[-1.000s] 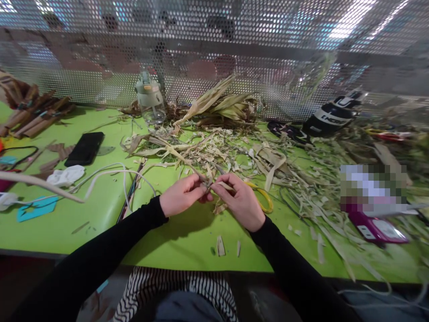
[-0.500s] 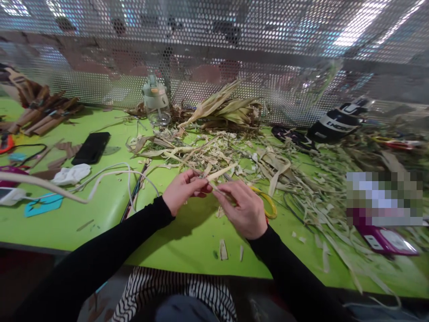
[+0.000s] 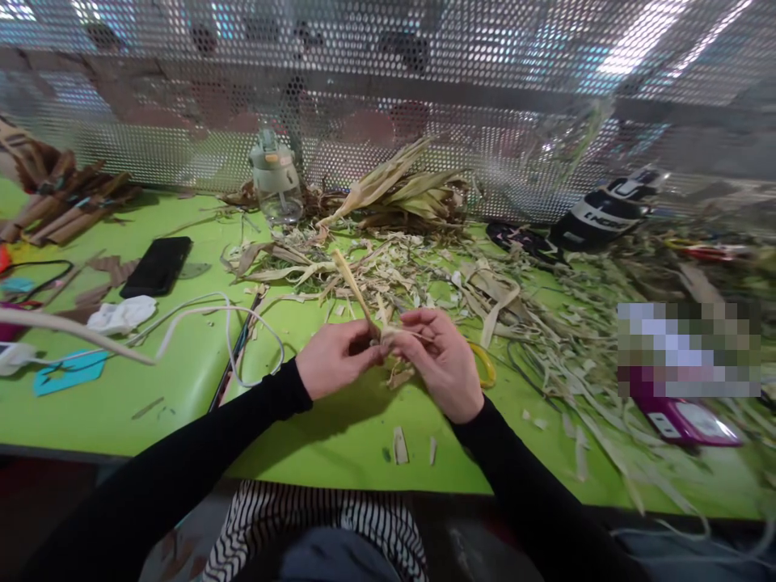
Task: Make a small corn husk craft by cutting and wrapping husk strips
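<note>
My left hand [image 3: 343, 356] pinches a pale dried husk strip [image 3: 352, 283] between thumb and fingers, and the strip's long end points up and away from me. Close beside it, my right hand [image 3: 441, 364] is closed on the same husk piece, thumb and fingertips pressed at its lower part. The hands meet at a small twisted bit between the fingertips; its exact shape is too small to tell. A yellow loop handle [image 3: 488, 365] lies partly hidden behind my right hand. Beyond both hands spreads a pile of husk scraps [image 3: 418, 271].
A bundle of dry husks [image 3: 388, 182] and a clear bottle [image 3: 279, 182] stand at the back by the perforated metal screen [image 3: 364, 89]. A black phone [image 3: 158, 267] and white cable [image 3: 227, 311] lie left. A dark bottle [image 3: 597, 218] and purple device [image 3: 691, 420] are right.
The husk strip has swung from pointing right to pointing up and left. My hands have drawn closer together and the right fingers have curled in. The whole view has shifted slightly.
</note>
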Available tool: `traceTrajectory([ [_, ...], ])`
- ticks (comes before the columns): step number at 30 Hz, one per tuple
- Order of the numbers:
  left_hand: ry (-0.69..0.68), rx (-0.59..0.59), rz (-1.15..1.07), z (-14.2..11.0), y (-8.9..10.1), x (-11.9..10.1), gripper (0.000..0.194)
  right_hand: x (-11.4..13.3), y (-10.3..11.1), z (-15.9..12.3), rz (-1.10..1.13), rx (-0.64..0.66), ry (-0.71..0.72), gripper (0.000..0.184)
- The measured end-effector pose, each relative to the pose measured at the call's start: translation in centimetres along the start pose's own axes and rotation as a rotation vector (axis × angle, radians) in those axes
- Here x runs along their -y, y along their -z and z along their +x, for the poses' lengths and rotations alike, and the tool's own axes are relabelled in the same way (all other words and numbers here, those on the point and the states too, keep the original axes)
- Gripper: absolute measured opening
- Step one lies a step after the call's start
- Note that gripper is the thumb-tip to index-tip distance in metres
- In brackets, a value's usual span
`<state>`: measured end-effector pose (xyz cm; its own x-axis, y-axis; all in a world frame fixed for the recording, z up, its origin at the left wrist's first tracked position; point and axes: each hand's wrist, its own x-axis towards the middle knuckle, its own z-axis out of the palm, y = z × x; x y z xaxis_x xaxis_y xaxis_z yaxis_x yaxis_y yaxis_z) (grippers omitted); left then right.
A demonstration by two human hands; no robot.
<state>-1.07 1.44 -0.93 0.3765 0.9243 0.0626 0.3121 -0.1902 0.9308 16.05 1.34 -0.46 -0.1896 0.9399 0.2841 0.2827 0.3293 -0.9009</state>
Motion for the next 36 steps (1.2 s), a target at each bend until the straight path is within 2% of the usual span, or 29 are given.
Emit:
traceTrajectory([
  [2, 0.041, -0.024, -0.157, 0.0, 0.0, -0.1, 0.026, -0.1, 0.2, 0.2, 0.061, -0.014, -0.079, 0.028],
  [5, 0.058, 0.007, -0.331, 0.0, -0.2, 0.0, 0.024, -0.5, 0.3, 0.5, -0.025, 0.035, -0.164, 0.037],
  [7, 0.049, 0.070, -0.396, 0.1, -0.4, 0.1, 0.022, -0.9, 0.3, 0.6, -0.010, 0.054, -0.173, 0.040],
  [9, 0.060, 0.102, -0.434, 0.2, -0.6, 0.3, 0.023, -1.2, 0.2, 0.6, 0.083, 0.027, -0.141, 0.033],
  [12, 0.107, 0.072, -0.474, 0.5, -0.6, 0.5, 0.028, -1.3, 0.2, 0.4, 0.090, 0.010, -0.013, 0.021],
  [16, 0.168, 0.065, -0.471, 0.7, -0.5, 0.7, 0.030, -1.0, 0.2, 0.1, -0.221, 0.003, 0.369, 0.013],
  [18, 0.155, 0.034, -0.362, 0.5, -0.6, 0.7, 0.026, -0.8, 0.1, 0.0, -0.363, 0.015, 0.508, 0.017],
  [21, 0.092, -0.032, -0.094, 0.1, -0.6, 0.6, 0.019, -0.8, 0.0, 0.0, -0.459, 0.046, 0.568, 0.019],
  [23, 0.063, -0.024, -0.016, 0.0, -0.6, 0.4, 0.020, -0.8, -0.1, 0.1, -0.501, 0.047, 0.570, 0.022],
  [26, 0.030, 0.049, -0.134, 0.0, -0.4, 0.1, 0.027, -0.9, 0.1, 0.1, -0.513, 0.040, 0.552, 0.027],
  [30, 0.043, 0.103, -0.276, 0.2, -0.4, 0.0, 0.035, -0.7, 0.4, 0.3, -0.362, 0.063, 0.373, 0.025],
  [33, 0.035, 0.140, -0.110, 0.0, -0.8, 0.1, 0.033, -0.4, 0.6, 0.4, -0.345, 0.016, 0.241, 0.029],
  [36, -0.032, 0.173, 0.126, -0.3, -1.4, 0.1, 0.032, -0.2, 0.7, 0.4, -0.360, 0.021, 0.213, 0.025],
])
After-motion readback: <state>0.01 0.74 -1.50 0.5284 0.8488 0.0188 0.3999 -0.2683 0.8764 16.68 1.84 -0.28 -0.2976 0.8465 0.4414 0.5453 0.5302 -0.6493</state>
